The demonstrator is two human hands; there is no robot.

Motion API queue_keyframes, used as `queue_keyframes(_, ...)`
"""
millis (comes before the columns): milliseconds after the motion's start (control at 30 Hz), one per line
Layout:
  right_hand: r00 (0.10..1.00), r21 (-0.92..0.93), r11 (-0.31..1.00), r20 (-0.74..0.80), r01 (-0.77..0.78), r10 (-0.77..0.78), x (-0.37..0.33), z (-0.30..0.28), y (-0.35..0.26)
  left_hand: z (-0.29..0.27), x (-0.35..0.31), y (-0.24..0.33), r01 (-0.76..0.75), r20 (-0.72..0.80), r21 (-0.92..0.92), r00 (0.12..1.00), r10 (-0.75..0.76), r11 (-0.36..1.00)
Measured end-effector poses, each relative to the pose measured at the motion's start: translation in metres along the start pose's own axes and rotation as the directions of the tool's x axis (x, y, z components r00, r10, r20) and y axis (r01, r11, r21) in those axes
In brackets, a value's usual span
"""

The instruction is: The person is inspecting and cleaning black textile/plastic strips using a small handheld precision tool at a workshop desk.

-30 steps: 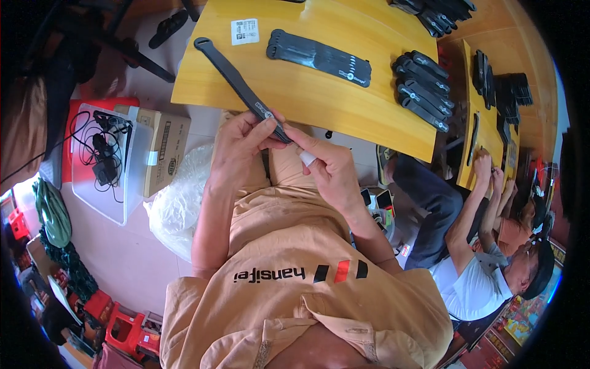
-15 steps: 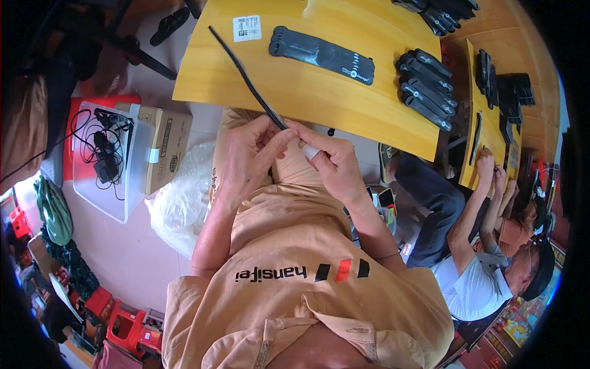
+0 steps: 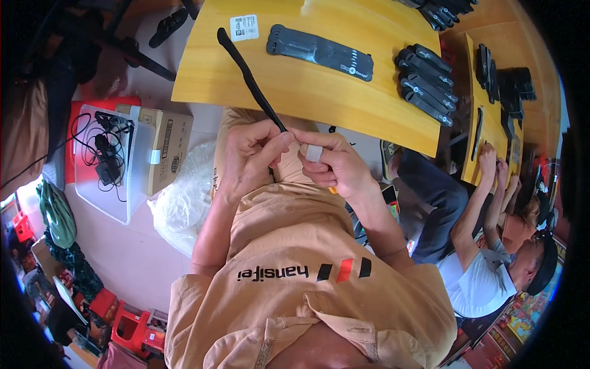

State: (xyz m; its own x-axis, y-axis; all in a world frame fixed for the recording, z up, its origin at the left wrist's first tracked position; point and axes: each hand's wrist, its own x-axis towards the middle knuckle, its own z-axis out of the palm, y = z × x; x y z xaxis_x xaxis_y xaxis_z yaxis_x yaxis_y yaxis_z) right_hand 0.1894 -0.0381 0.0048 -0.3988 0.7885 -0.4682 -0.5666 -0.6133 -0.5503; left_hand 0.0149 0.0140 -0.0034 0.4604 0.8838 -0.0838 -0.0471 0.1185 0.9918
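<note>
Between both hands, above my lap, a long narrow black strap [image 3: 249, 80] slants up and left, its far end over the table edge. My left hand [image 3: 249, 154] pinches its near end between thumb and fingers. Close against it, my right hand [image 3: 335, 161] is closed, with thumb and index fingertip at that same end; a white wrap covers one finger. A small orange piece [image 3: 333, 190] shows below the curled fingers of the right hand; the rest of it is hidden. On the table lies a flat stack of black straps [image 3: 319, 52].
The yellow table [image 3: 233, 92] also carries bundled black straps [image 3: 425, 86] and a white label [image 3: 244, 27]. At left stand a clear bin [image 3: 132, 184] of cables and a carton [image 3: 169, 144], with a plastic bag [image 3: 181, 203] beside them. Another person [image 3: 473, 277] works at right.
The strap has turned, showing a wider face at its far end. My right hand has rolled and curled, and an orange piece now shows beneath it.
</note>
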Motion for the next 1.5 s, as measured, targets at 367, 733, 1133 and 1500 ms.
queue_keyframes(367,0.952,-0.336,0.898,-0.014,0.283,-0.306,0.004,0.013,0.004,0.004,0.001,0.002,0.096,-0.148,-0.191,0.981,-0.125,0.977)
queue_keyframes(733,0.84,-0.745,0.407,0.389,0.529,-0.379,-0.001,0.024,-0.02,-0.001,-0.019,0.036,0.233,0.202,-0.226,0.961,-0.188,0.946)
queue_keyframes(1133,0.951,-0.015,0.997,0.301,0.082,-0.074,-0.012,0.02,-0.008,0.01,-0.031,0.031,0.299,0.396,-0.562,0.916,-0.066,0.771)
queue_keyframes(1500,0.951,-0.129,0.943,0.077,0.308,-0.3,-0.011,0.017,-0.005,0.015,-0.017,0.047,0.06,0.234,0.251,0.965,-0.121,0.966)
